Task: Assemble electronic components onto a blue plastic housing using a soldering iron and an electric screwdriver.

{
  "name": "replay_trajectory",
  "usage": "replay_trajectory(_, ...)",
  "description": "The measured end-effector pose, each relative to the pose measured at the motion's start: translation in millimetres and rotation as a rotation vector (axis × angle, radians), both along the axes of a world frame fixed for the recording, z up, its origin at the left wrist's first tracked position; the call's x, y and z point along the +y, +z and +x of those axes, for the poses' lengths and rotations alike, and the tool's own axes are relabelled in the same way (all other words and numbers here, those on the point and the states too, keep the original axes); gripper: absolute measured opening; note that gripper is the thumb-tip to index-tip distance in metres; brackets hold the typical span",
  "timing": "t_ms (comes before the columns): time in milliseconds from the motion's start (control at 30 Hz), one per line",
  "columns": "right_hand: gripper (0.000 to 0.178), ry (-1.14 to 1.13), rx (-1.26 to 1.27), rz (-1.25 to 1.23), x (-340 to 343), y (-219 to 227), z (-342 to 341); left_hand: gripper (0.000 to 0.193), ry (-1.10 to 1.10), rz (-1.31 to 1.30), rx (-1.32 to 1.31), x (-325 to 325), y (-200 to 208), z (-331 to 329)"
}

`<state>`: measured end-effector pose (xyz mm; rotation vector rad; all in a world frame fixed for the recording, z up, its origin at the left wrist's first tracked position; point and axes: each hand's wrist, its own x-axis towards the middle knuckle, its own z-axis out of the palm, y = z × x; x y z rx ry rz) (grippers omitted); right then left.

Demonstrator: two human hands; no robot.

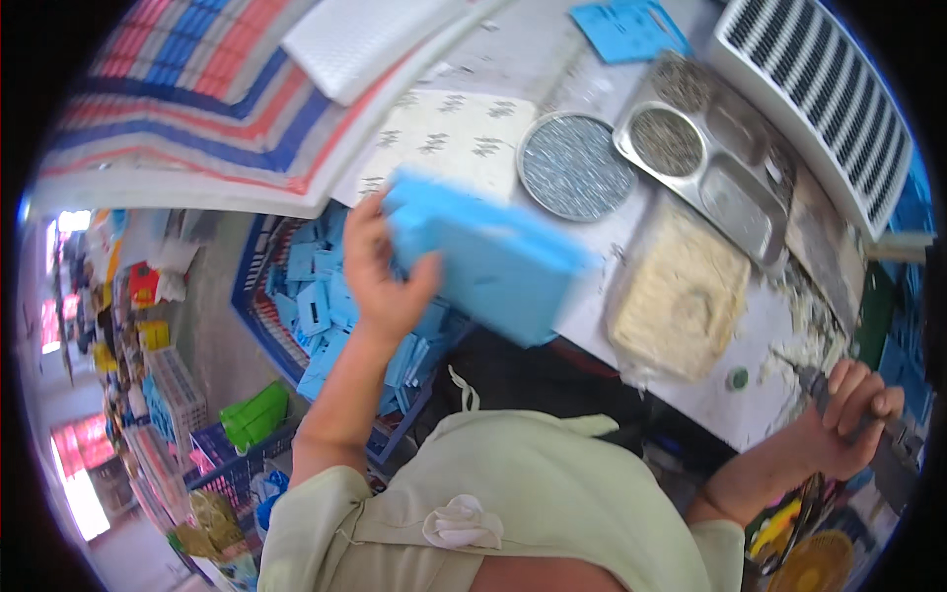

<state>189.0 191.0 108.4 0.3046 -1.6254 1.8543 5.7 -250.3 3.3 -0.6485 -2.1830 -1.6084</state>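
Note:
My left hand [385, 271] grips a light-blue plastic panel [498, 261] by its left end, thumb on the near side. The panel is tilted above the table edge and smeared by motion, so I cannot tell whether it is one piece or several together. Far to the right, my right hand [856, 414] is closed round a dark grey tool [893, 464], whose exact kind does not show. Below the left forearm's far side, a blue basket [264, 340] holds many loose blue plastic pieces [314, 308].
On the table stand a round dish [577, 166] of small metal parts, a compartmented metal tray [745, 202] and a plastic-wrapped yellowish block [681, 291]. Beyond lie a flat blue panel [631, 32] and a white slatted unit [819, 99]. A small green cap [737, 377] lies nearer.

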Motion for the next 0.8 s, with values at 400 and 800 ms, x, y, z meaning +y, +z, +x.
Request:
replay_trajectory(400,0.02,0.013,-0.025,-0.038,-7,-16,-54,0.064,0.765,-0.672,-0.316,-139,-123,92)
replay_trajectory(800,0.045,-0.288,-0.32,-0.005,14,-10,-40,0.046,-0.236,-0.596,0.514,310,33,-321)
